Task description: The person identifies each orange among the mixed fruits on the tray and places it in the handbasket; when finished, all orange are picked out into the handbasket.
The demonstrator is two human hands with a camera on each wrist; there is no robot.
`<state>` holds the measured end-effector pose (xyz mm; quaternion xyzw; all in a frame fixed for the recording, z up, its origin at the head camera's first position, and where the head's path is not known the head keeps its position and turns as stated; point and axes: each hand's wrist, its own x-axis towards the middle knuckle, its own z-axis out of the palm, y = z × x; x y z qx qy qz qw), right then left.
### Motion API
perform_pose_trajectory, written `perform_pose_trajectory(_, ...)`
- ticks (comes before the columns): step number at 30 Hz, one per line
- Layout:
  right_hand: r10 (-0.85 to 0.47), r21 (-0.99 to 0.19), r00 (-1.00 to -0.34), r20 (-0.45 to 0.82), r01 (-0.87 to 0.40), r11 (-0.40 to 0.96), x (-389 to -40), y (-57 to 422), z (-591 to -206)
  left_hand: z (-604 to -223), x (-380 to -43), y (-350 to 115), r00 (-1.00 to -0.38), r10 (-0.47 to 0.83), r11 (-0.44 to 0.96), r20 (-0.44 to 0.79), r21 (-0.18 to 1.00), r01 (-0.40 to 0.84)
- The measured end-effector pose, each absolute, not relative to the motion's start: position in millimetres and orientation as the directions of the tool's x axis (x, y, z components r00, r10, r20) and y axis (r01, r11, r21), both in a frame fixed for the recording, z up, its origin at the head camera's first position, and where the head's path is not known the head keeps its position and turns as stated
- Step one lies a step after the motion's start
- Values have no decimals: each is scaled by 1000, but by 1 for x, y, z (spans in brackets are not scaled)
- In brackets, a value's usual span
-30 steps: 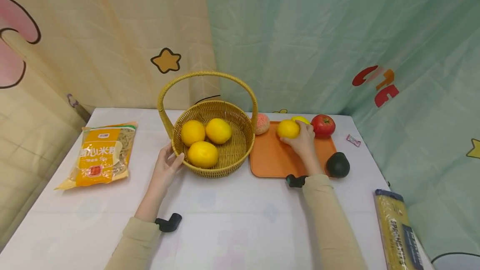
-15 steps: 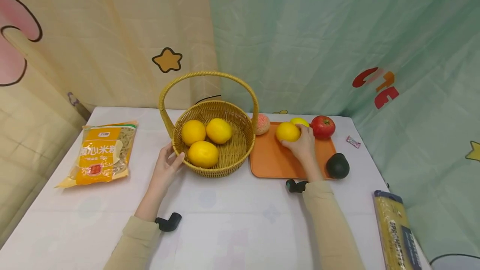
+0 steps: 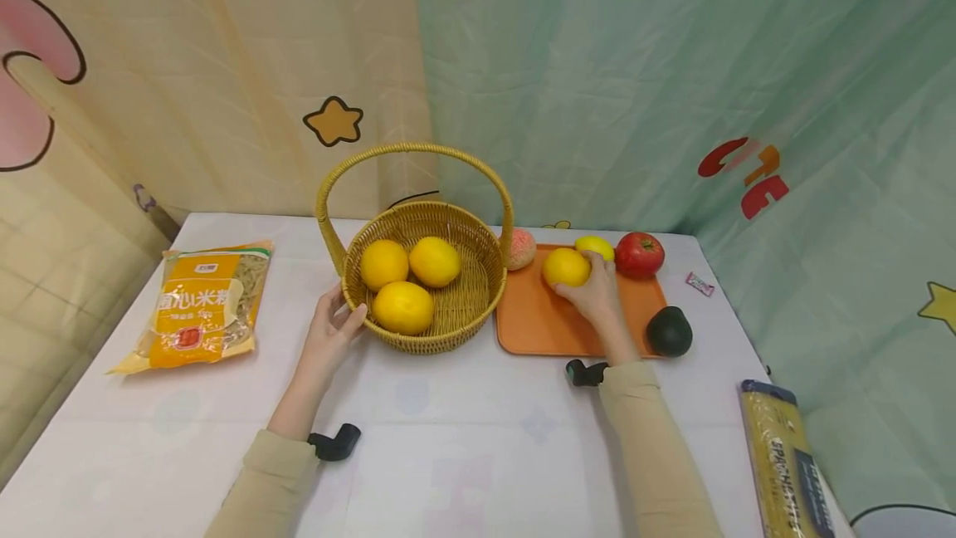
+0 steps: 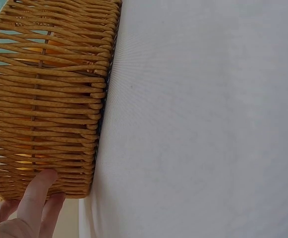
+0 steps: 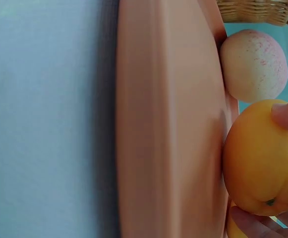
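In the head view, my right hand (image 3: 595, 289) grips an orange (image 3: 565, 266) between thumb and fingers over the orange tray (image 3: 538, 330). The right wrist view shows the thumb on top of the orange (image 5: 262, 158) and fingertips beneath. Behind that hand lies a yellow lemon (image 3: 594, 248), partly hidden. My left hand (image 3: 332, 326) rests against the outer left side of the wicker basket (image 3: 466, 289), fingers and thumb touching its wall (image 4: 49, 109). Inside the basket sit three yellow fruits (image 3: 403, 308), gathered on its left side.
A pinkish peach (image 3: 520, 248) sits between basket and tray. On the tray's right are a red apple (image 3: 639, 255) and a dark green avocado (image 3: 669, 331). A small wrapped candy (image 3: 700, 284), a noodle bag (image 3: 200, 305) and a spaghetti pack (image 3: 787, 463) lie on the white table.
My right hand has drawn the orange slightly left and nearer, away from the lemon, which shows more now. The left hand and the basket have stayed in place.
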<state>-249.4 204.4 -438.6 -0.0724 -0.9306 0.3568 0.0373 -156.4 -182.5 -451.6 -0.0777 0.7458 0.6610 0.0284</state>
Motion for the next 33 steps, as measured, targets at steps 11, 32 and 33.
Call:
perform_pose_trajectory(11, 162, -779, -983, 83, 38, 626, -234, 196, -441, -450, -156, -183, -985, -78, 120, -152, 980, -161)
perform_pose_trajectory(32, -174, -844, -968, 181, -244, 478, -200, 131, -395, -449, -156, -182, -986, -71, 119, -149, 980, -157)
perform_pose_trajectory(33, -191, -838, -965, 181, -253, 483, -201, 127, -396, -449, -156, -182, -986, -73, 122, -150, 980, -158)
